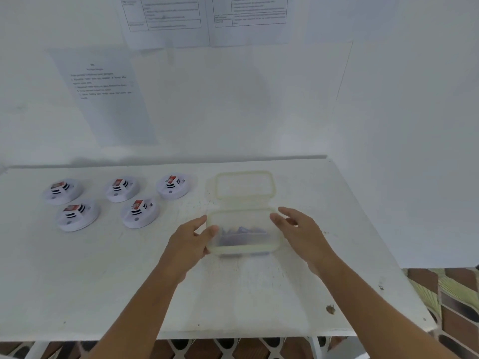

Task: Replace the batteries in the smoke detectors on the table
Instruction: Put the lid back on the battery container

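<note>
Clear plastic container (pixel 243 233), long axis left-right, left fingers (pixel 207 230) gripping, right fingers (pixel 281 216) relaxed.

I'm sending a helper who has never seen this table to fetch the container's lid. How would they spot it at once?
On the white table, look right of the five round white smoke detectors. The clear rectangular plastic container sits between the person's left hand and right hand. The translucent rectangular lid lies flat just behind it, toward the wall, shallow and empty, while the container holds dark items.
</note>
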Available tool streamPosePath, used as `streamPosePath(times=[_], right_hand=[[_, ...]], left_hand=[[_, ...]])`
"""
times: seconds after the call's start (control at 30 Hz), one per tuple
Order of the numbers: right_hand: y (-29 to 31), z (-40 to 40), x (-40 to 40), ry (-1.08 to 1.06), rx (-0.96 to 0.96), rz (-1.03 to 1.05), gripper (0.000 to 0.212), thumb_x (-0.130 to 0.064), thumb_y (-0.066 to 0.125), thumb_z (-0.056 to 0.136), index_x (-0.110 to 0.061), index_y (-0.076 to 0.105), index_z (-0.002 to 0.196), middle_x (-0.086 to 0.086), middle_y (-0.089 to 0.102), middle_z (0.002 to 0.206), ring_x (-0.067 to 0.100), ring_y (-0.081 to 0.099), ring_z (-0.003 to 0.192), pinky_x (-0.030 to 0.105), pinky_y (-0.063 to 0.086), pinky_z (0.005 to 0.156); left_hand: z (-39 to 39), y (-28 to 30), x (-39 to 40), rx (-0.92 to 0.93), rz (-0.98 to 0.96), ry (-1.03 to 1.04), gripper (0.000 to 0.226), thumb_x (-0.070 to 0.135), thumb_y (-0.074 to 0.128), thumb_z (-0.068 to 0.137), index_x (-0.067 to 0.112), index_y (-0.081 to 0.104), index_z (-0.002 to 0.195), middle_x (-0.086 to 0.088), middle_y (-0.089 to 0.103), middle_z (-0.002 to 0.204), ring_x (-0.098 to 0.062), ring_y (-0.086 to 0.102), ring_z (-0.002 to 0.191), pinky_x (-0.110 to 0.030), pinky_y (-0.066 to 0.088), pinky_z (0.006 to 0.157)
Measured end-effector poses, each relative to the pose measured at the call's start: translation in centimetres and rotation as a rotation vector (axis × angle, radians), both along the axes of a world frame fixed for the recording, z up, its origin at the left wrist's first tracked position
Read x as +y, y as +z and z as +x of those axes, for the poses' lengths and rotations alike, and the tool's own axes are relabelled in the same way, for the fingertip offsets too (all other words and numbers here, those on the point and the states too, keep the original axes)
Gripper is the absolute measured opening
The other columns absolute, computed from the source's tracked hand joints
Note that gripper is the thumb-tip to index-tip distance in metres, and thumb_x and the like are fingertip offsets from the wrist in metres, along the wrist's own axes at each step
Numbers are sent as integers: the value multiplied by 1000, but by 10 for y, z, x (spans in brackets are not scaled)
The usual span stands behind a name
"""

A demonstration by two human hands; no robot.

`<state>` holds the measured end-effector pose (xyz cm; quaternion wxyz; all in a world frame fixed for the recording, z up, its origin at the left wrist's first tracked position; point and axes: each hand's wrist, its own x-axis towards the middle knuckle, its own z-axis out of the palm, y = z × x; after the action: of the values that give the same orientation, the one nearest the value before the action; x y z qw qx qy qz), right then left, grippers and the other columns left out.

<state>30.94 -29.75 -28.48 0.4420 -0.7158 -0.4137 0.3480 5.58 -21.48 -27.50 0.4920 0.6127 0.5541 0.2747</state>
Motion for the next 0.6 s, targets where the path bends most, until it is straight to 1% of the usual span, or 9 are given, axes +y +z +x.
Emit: streamPosePath(times=[0.07, 0.1, 0.17, 0.2, 0.3, 0.47, 0.53, 0.6], right_hand=[[-10, -1, -3, 30, 51, -2, 66, -71, 61, 85, -38, 59, 142, -18, 70, 117, 7, 62, 116, 41, 48, 108], [-11, -2, -3, 28, 58, 6, 62, -66, 61, 88, -39, 58, 143, -17, 71, 117, 7, 62, 116, 41, 48, 108], [-11, -2, -1, 5, 72, 18, 55, -58, 62, 93, -38, 58, 144, -15, 71, 115, 9, 63, 115, 40, 48, 108], [-11, -1, 0, 2, 78, 24, 55, -58, 63, 92, -38, 59, 143, -14, 72, 114, 10, 63, 113, 40, 49, 108], [-11, 3, -1, 4, 83, 28, 59, -63, 64, 86, -40, 61, 140, -13, 74, 109, 11, 67, 109, 41, 52, 104], [-10, 5, -3, -14, 103, 50, 47, -53, 66, 94, -39, 62, 138, -12, 77, 102, 11, 71, 101, 36, 53, 99], [-6, 2, -5, -11, 113, 60, 44, -50, 66, 95, -39, 63, 138, -13, 77, 100, 11, 71, 100, 34, 52, 97], [-5, 0, -8, -15, 103, 59, 45, -54, 66, 94, -39, 63, 137, -13, 75, 104, 10, 68, 104, 34, 51, 98]], left_hand=[[2, -2, -3, -6, 27, 24, 53, 42, 66, 97, 28, 54, 147, -13, 73, 97, -12, 70, 69, -20, 55, 65], [4, -1, -3, -6, 34, 23, 52, 42, 66, 97, 29, 55, 146, -13, 73, 96, -11, 69, 66, -19, 54, 64], [5, -1, 1, 1, 40, 6, 52, 41, 66, 97, 29, 55, 146, -13, 74, 98, -9, 68, 65, -20, 56, 65], [5, -1, 4, 4, 41, -7, 52, 41, 66, 97, 29, 55, 147, -13, 75, 99, -9, 68, 64, -22, 57, 67], [10, 1, 11, 11, 25, -32, 54, 41, 65, 98, 28, 53, 149, -11, 75, 105, -12, 69, 72, -27, 61, 76], [16, 6, 12, -9, -9, -52, 52, 34, 64, 100, 24, 52, 150, -3, 71, 115, -17, 68, 89, -21, 59, 70], [16, 9, 12, -20, -13, -66, 51, 35, 63, 100, 25, 53, 149, -4, 72, 112, -18, 69, 88, -22, 60, 72], [14, 13, 6, 21, -14, -64, 54, 40, 62, 100, 28, 50, 151, -6, 71, 111, -18, 70, 83, -27, 61, 77]])
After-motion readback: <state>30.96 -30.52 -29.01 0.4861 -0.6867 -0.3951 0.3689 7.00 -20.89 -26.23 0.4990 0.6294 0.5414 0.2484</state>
